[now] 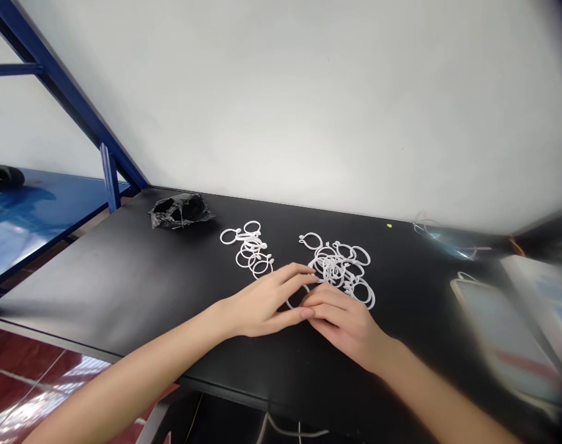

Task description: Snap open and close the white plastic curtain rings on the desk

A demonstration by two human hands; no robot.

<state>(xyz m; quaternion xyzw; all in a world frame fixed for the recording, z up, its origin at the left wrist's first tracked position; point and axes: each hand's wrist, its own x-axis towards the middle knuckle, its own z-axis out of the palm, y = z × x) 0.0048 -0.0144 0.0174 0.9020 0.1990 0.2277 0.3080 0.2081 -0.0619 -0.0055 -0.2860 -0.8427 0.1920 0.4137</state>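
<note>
A white ring [289, 304], which looks like a plastic shower curtain ring, is between my two hands just above the black table. My left hand [274, 299] has its thumb and fingers closed around the ring's near side. Against its fingertips, my right hand [343, 317] is closed on the same ring with bent fingers. Most of the ring is hidden by the fingers. Beyond my right hand lies a tangled pile of similar white rings [334, 266] with small knobs at their ends. A smaller loose group of rings [253, 248] lies beyond my left hand.
A crumpled black plastic bag [181, 211] sits at the back left of the black table [169, 271]. To the right lie a phone [498, 333] and a blurred white box [540, 290]. A clear wrapper [447, 243] is near the white wall. Blue metal framing [72, 92] rises at left.
</note>
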